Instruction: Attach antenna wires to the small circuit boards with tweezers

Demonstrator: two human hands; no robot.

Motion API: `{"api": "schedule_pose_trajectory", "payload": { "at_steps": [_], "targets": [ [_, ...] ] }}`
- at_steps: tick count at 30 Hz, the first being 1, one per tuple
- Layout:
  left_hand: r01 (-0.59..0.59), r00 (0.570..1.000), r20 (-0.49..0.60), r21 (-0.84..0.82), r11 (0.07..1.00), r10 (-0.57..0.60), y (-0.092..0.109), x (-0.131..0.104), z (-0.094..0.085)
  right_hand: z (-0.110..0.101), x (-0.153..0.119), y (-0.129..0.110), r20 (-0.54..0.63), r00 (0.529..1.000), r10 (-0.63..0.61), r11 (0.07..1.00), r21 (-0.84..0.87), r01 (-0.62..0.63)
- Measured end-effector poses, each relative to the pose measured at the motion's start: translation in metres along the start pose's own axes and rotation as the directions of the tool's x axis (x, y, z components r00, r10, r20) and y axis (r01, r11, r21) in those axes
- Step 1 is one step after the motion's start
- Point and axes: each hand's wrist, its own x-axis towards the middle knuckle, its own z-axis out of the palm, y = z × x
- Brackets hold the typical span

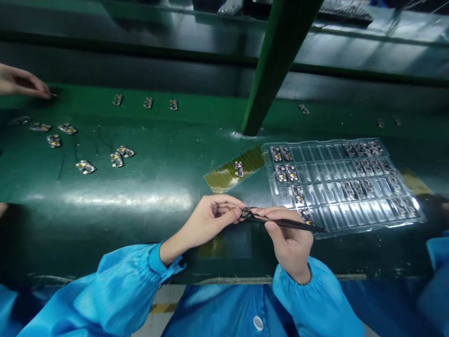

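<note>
Between thumb and fingers, my left hand pinches a small circuit board above the green bench. Black tweezers are gripped in my right hand, their tips at the board's right side. Whether the tips touch the board I cannot make out. Just beyond my hands, another small board lies on a sheet of amber tape. To the right, a clear plastic tray with rows of slots holds several boards at its left and right ends; my right hand covers its near left corner.
A green post rises from the bench behind the tape. Loose boards with thin wires lie scattered at left, and a few more stand along the back. Another person's hand reaches in at far left. A blue sleeve shows at right.
</note>
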Motion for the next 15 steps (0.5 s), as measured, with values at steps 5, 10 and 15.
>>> {"api": "schedule_pose_trajectory", "payload": {
  "at_steps": [5, 10, 15],
  "targets": [
    [-0.019, 0.997, -0.075, 0.004, 1.0, 0.019, -0.003, 0.001, 0.001, 0.003, 0.0, 0.001, -0.048, 0.999, -0.009, 1.0, 0.021, 0.01],
    [-0.037, 0.994, -0.107, -0.011, 0.999, 0.036, -0.004, -0.004, 0.003, 0.002, -0.004, -0.001, -0.196, 0.977, -0.081, 0.997, -0.034, 0.076],
    [-0.076, 0.98, -0.19, -0.073, 0.994, 0.061, -0.005, -0.007, 0.005, 0.003, -0.017, -0.015, -0.155, 0.988, -0.017, 0.956, -0.293, -0.03]
  ]
}}
